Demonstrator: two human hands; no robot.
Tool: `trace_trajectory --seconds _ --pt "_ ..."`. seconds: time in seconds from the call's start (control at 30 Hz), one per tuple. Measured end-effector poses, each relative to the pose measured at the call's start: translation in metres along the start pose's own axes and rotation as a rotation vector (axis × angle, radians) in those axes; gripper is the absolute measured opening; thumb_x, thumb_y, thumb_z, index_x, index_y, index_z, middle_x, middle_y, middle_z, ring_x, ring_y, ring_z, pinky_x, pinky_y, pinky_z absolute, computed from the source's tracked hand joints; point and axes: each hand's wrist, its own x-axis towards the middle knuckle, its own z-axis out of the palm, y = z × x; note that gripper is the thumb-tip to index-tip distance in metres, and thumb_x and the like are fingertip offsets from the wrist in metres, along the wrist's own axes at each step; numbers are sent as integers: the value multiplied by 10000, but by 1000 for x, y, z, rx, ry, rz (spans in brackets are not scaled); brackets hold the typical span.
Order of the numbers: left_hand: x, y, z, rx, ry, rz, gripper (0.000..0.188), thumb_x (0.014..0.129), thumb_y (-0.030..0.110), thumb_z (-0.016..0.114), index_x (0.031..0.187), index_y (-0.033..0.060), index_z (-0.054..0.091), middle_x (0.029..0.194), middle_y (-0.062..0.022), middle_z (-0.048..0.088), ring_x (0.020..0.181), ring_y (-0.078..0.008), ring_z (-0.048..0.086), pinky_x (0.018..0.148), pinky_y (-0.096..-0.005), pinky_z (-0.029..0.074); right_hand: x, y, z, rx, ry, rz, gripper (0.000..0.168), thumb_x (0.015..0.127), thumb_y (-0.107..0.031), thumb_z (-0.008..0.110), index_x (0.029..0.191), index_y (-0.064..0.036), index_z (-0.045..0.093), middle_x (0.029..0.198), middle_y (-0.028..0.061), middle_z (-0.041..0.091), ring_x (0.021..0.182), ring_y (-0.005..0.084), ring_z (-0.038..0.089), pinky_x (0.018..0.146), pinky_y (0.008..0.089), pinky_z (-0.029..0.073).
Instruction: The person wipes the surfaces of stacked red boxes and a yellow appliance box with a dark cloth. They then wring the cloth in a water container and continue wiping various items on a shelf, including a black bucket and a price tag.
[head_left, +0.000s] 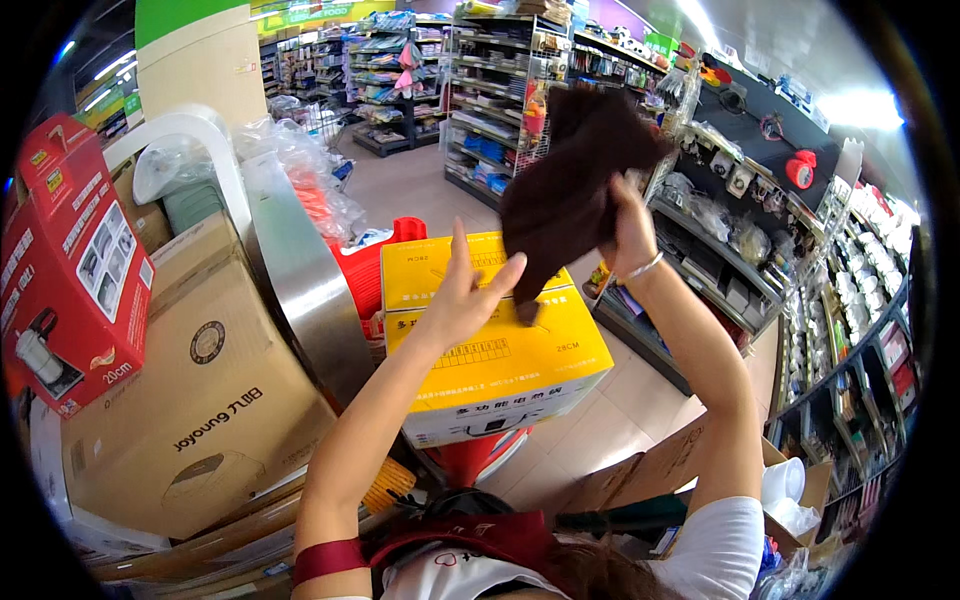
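A dark brown cloth (574, 187) hangs from my right hand (630, 225), which grips its right side above a yellow and white carton (480, 390). The cloth's lower tip comes down over the carton's top; I cannot tell whether it touches. My left hand (469, 300) is just left of the cloth, over the same carton, with thumb and fingers spread and nothing held. Printed on the carton's front is an electric cooking pot. Beneath it shows part of a red support (466, 456).
On the left lies a large brown Joyoung carton (217, 405), with a red box (75, 262) standing on it. A curved metal panel (300, 277) separates them from the yellow carton. Stocked shelves (491, 112) stand ahead and to the right (720, 225). An open carton (810, 495) holds white items.
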Motion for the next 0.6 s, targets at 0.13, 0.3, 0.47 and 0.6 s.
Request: trace_trajectory --seconds 0.13,0.3,0.47,0.6 --pt "13 -23 19 225 -108 17 959 756 278 714 1405 -75 103 1287 -301 432 1185 -357 474 1009 -359 362 -2 8 -116 -1350 -255 289 387 813 -143 589 1160 16 529 1119 154 596 1072 272 556 890 364 448" --pt "-9 -42 13 551 -196 44 942 707 214 717 1398 -75 146 1315 -334 386 1262 -379 389 1049 -356 312 -4 -5 -104 -1408 -155 -251 542 770 -226 678 1209 5 461 1162 197 555 1057 318 554 909 385 440" --pt "-25 -34 -6 1161 -246 -161 1212 585 670 701 1417 -25 158 1434 -334 166 1344 -481 141 1072 -606 55 -62 63 -34 -1822 -711 -260 724 721 -541 659 1291 -134 476 1295 289 411 1231 463 357 1026 477 323" --pt "-40 -55 -21 1310 -253 -20 1057 687 820 414 1407 54 300 1438 -277 241 1367 -402 167 1080 -578 36 -52 63 -53 -1730 -786 -371 492 725 -382 673 1160 -166 601 1351 218 367 1195 450 383 1003 481 361"
